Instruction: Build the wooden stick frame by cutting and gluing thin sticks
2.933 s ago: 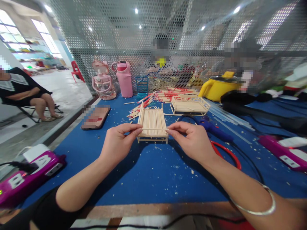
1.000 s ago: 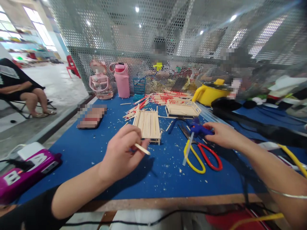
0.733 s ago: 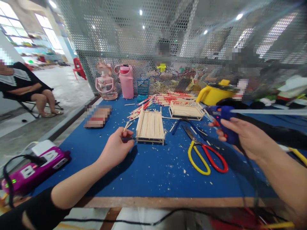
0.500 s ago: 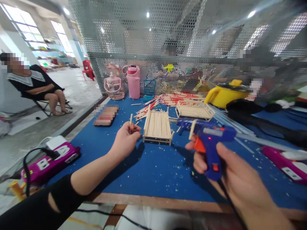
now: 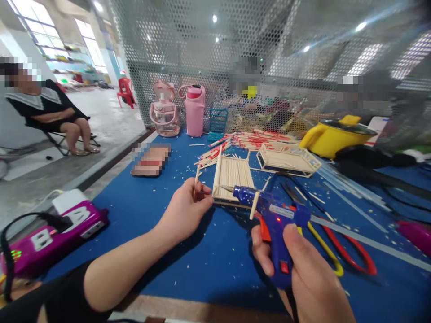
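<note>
Stick frame (image 5: 235,172) (ribbed, wooden), smooth glue gun (image 5: 280,233) in right hand (image 5: 311,273)

We seem to be in a workshop, judging by the craft gear around the blue tabletop (image 5: 168,260). Over it hangs the glue gun (image 5: 279,220), our landmark: beyond it lie loose sticks (image 5: 259,138), and to its right, clear glue rods (image 5: 357,179) and scissors (image 5: 353,246). Behind it stands a perforated metal screen (image 5: 188,49); far to its left, tall windows (image 5: 37,27) and loaded shelves (image 5: 60,63) edge a wide, bare floor (image 5: 97,107).
</note>
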Motion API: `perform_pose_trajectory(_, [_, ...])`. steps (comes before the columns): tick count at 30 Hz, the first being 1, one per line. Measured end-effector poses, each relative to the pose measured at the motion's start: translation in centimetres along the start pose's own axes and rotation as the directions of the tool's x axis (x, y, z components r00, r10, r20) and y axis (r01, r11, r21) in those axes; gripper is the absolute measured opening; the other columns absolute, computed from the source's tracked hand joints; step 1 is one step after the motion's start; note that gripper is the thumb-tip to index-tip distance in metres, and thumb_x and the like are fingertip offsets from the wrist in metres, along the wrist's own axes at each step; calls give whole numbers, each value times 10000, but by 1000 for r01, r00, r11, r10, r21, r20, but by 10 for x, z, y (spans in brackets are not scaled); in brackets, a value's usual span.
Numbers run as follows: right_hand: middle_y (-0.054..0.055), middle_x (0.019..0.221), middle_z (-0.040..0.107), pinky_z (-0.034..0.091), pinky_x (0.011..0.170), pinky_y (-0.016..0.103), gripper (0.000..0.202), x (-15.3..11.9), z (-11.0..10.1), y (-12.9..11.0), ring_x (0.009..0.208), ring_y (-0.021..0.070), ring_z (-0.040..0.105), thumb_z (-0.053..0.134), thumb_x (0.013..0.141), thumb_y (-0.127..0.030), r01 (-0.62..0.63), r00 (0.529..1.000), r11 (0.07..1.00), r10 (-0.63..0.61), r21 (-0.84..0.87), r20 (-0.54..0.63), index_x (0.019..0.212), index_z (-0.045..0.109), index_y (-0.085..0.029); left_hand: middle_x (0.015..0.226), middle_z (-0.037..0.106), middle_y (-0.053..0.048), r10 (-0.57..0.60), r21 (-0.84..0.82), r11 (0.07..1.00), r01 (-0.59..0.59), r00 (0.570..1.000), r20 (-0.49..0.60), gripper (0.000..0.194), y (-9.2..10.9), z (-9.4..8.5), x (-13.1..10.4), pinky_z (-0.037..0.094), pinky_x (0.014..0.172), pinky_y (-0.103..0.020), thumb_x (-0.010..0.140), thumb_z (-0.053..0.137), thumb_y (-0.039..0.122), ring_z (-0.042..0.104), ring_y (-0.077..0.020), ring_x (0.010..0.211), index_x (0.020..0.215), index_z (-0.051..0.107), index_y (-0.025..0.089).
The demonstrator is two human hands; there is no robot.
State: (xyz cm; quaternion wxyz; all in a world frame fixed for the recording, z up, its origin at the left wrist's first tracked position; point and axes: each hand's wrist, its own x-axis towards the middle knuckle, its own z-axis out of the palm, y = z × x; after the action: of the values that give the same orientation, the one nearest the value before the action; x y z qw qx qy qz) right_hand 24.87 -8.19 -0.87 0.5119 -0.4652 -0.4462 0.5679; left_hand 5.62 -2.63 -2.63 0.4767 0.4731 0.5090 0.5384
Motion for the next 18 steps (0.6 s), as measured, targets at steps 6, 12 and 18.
perform_pose_trajectory(6, [53,581,586,416,469,257,504,3,-1,3,481,132,494,430,871,-599,-80,995,997,80,5,-60,673,627,-180,890,618,6,9,43,999,-9,1000,-11,268,-4,-1,0,458,723,-290,709,639,211,583,-139,785,743,373,218])
perform_pose_trajectory(12, [32,545,537,414,486,283,488,7,-2,8,486,146,473,410,874,-611,-86,996,996,86,31,-13,678,598,-205,868,636,4,27,82,996,-24,999,-30,241,-5,-2,1,456,697,-284,708,624,208,581,-140,753,739,385,222])
perform_pose_trajectory(18, [21,520,477,381,508,273,569,6,-3,6,502,134,447,337,883,-649,-39,998,997,42,-69,37,612,539,-191,868,633,4,29,121,992,-25,999,-25,248,-6,-3,2,441,669,-273,711,612,213,562,-131,721,722,365,223])
